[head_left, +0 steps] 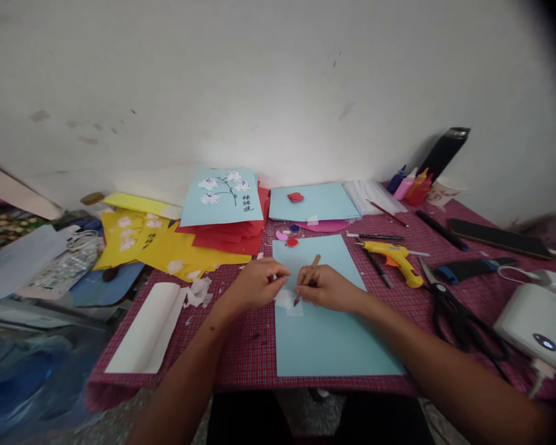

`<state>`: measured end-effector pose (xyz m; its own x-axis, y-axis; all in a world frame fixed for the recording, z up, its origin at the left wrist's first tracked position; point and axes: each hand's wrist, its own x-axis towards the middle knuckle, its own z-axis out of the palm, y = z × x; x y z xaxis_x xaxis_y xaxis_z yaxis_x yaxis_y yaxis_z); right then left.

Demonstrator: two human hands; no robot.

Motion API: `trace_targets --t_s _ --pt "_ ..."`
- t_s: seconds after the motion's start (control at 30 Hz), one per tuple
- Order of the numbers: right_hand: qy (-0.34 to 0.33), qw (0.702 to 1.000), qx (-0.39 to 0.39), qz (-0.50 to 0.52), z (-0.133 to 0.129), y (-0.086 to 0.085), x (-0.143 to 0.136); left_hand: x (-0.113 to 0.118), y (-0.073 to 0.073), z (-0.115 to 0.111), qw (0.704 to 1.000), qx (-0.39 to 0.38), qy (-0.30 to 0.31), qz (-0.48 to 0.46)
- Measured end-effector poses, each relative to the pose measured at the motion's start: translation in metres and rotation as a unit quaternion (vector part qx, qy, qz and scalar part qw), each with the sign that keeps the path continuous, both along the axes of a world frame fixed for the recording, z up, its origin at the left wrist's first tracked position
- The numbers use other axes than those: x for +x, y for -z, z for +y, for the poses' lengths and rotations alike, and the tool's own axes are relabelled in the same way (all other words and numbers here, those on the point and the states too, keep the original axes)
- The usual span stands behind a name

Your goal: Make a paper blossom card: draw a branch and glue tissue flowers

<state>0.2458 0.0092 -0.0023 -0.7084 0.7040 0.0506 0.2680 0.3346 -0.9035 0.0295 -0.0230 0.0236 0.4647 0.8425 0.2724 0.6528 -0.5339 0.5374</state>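
A: In the head view, what are the hands doing?

B: The right hand [330,288] pinches a brush [315,262] between thumb and fingers, its light handle tilted up and its dark tip pointing down at pale patches [295,308] on a blue sheet [336,349]. I cannot tell whether the tip touches. The left hand [254,285] reaches over the sheet's left edge, fingers curved, thumb and forefinger slightly apart.

A: Where is the sheet?

B: Flat at the near edge of the table [243,355], whose cloth is a red check. Just beyond the sheet's top left corner are small red, blue and pink pieces [292,241], the red one overlapping it.

A: What lies to the left?

B: A folded white paper [141,334] with crumpled tissue [197,292] beside it. Further back are yellow sheets [171,244], red sheets [234,238] and, on top of the red, a blue picture [220,201] of white flowers on a dark branch.

A: And to the right?

B: A yellow glue gun [396,254], black scissors [456,318] with blades slightly parted, and a white box [537,324] with a cable. Behind, near the wall, stand paint bottles [417,187] and a tilted black flask [445,151].
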Motion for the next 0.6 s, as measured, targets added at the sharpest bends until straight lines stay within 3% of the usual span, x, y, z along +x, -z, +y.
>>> trace_targets --t_s 0.07,0.33,0.6 --pt "0.000 1.000 0.010 -0.005 0.000 0.001 0.000 0.001 0.001 -0.002 1.000 -0.014 0.021 0.013" --pt "0.040 0.995 -0.082 0.030 0.005 -0.005 0.007 0.003 0.009 -0.006 0.993 -0.025 0.051 0.099" --pt "0.057 0.994 -0.082 0.033 0.006 -0.007 0.008 0.010 0.012 -0.007 0.990 -0.051 0.069 0.115"
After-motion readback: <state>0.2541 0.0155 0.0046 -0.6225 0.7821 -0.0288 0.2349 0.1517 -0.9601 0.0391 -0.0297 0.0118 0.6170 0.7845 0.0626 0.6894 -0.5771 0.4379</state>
